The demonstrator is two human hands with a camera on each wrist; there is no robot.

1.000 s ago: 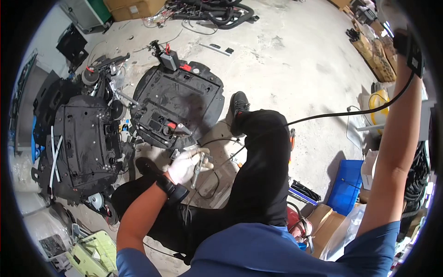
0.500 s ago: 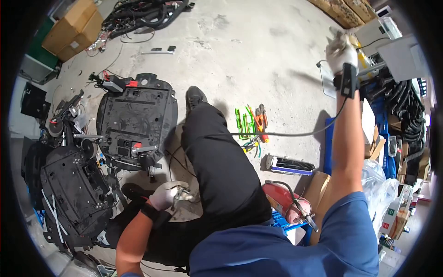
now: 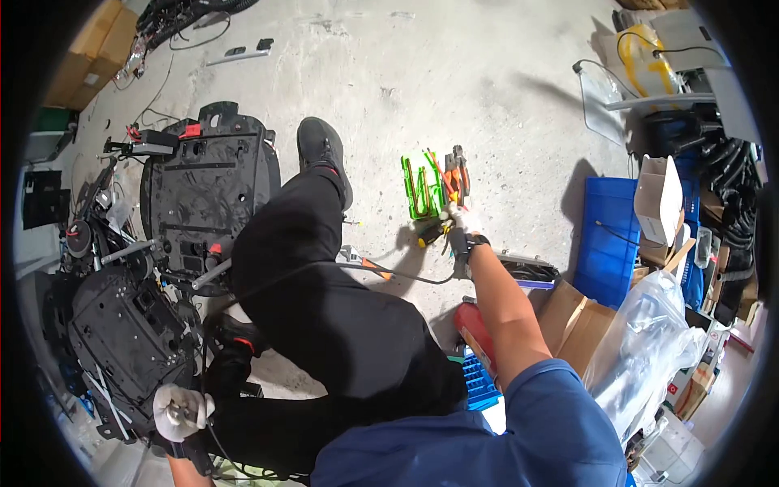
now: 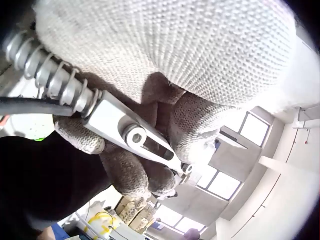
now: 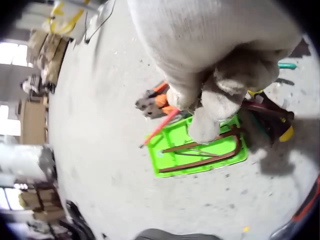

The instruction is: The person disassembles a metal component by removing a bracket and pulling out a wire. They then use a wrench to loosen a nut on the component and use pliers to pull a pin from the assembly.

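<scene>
In the left wrist view, my gloved left hand (image 3: 182, 412) grips a silver spring-loaded rod (image 4: 132, 132) with a slotted, forked end, fingers wrapped beneath it. That hand is low at the left in the head view, beside my thigh. My gloved right hand (image 3: 462, 217) reaches down to tools on the floor. Its fingertips overlap a bright green tray (image 5: 170, 145) holding brown hex keys (image 5: 197, 162). A dark brown bar (image 5: 267, 109) sticks out beside its curled fingers; whether they hold it I cannot tell. Orange-handled pliers (image 3: 457, 178) and a yellow-and-black screwdriver handle (image 3: 430, 234) lie close by.
Black plastic panels (image 3: 211, 191) with metal fittings lie on the floor at left. A cable (image 3: 406, 278) crosses my leg to the right wrist. On the right are a blue bin (image 3: 604, 243), cardboard, plastic wrap (image 3: 649, 349) and a red fire extinguisher (image 3: 475, 329).
My right hand has come down from high on the right to the tools. My left hand has moved left and lower, still gripping the spring-loaded rod. The head view has shifted right.
</scene>
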